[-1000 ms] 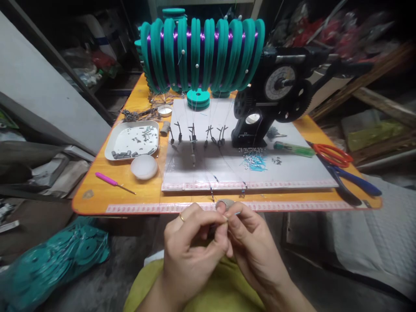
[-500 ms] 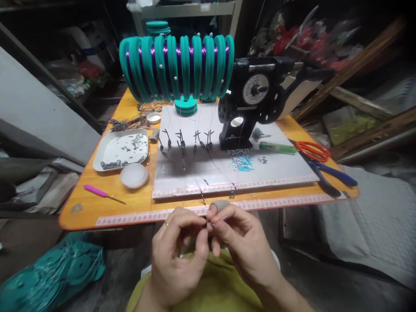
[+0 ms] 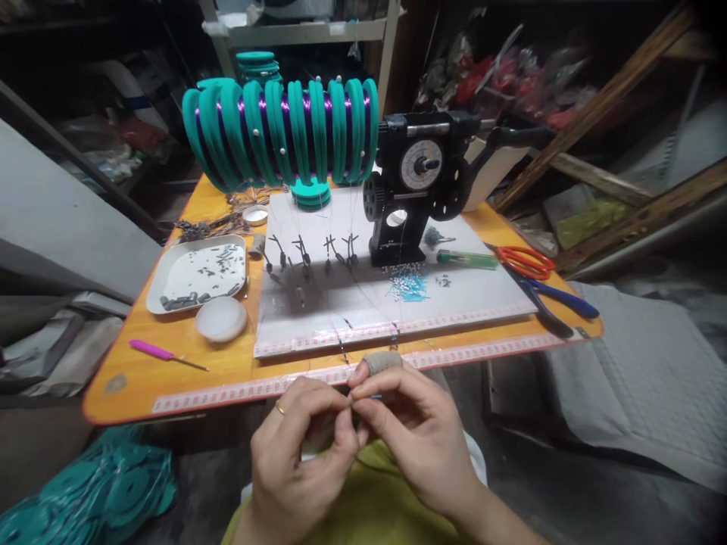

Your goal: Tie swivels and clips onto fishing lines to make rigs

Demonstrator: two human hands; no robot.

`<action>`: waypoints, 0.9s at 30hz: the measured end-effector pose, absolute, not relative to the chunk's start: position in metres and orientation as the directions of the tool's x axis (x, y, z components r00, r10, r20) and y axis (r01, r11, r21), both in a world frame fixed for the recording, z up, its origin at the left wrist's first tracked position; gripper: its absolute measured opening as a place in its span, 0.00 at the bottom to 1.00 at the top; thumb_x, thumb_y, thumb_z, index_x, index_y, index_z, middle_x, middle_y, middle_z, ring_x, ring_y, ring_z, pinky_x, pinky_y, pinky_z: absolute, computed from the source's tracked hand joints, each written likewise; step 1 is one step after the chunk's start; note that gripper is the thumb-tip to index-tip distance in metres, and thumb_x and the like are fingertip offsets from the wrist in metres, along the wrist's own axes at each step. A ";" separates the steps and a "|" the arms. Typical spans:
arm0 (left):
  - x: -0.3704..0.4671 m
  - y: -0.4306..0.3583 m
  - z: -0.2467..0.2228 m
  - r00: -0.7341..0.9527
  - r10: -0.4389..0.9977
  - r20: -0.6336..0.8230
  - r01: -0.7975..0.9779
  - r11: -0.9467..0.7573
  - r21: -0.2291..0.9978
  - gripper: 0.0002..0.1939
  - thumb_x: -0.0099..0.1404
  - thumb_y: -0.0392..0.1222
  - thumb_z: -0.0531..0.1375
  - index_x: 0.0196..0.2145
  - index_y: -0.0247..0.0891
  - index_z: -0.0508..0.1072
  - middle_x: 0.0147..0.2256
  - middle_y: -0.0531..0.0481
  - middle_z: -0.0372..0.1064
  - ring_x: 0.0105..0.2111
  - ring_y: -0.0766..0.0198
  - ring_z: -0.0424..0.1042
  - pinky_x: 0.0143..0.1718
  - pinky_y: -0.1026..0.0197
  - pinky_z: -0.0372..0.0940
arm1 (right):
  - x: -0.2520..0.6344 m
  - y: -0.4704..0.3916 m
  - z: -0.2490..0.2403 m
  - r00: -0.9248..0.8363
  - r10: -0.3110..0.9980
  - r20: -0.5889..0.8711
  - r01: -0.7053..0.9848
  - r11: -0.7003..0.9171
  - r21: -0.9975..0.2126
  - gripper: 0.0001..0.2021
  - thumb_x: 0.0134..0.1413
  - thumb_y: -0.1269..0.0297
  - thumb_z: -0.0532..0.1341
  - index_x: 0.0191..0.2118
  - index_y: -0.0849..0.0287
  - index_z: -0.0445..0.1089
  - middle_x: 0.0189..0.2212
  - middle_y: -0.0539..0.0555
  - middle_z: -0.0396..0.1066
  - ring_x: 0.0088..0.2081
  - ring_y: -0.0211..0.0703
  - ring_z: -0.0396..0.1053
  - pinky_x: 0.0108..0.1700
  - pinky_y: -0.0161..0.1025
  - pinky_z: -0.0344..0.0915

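"Gold ring (image 3: 280,407), left hand (image 3: 304,454), seven o'clock: fingertips pinched on what?"

"Too tiny to tell. The right hand (image 3: 423,424), five o'clock, pinches a thin blue piece (image 3: 375,396) at six; I'd brace both for steadiness."

dark grey floor (image 3: 528,481), orange-yellow table (image 3: 232,344) with rounded corners; pale panel (image 3: 62,204) slanting at left, metal shelf frame (image 3: 307,32) behind, wooden beams (image 3: 599,102) at right; tabletop lit, shelves in shadow
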State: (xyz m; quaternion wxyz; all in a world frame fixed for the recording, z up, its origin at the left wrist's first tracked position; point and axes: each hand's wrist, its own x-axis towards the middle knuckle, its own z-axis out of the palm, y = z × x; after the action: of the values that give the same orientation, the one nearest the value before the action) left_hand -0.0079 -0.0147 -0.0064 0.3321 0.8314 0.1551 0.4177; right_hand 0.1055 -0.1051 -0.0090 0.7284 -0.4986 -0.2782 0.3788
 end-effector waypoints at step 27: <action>-0.011 -0.005 -0.026 0.521 0.624 0.582 0.081 -0.715 0.694 0.09 0.60 0.28 0.65 0.37 0.39 0.75 0.32 0.53 0.74 0.29 0.69 0.73 0.34 0.69 0.70 | 0.261 -0.125 0.004 0.561 0.659 0.501 0.827 -0.439 -0.350 0.12 0.59 0.62 0.65 0.46 0.60 0.78 0.36 0.59 0.73 0.39 0.54 0.72 0.41 0.48 0.69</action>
State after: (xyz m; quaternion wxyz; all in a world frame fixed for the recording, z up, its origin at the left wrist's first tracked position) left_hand -0.0113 -0.0045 -0.0256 0.3092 0.8153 0.2163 0.4392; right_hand 0.2607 -0.1246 0.0040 0.2873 -0.8356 -0.4447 -0.1467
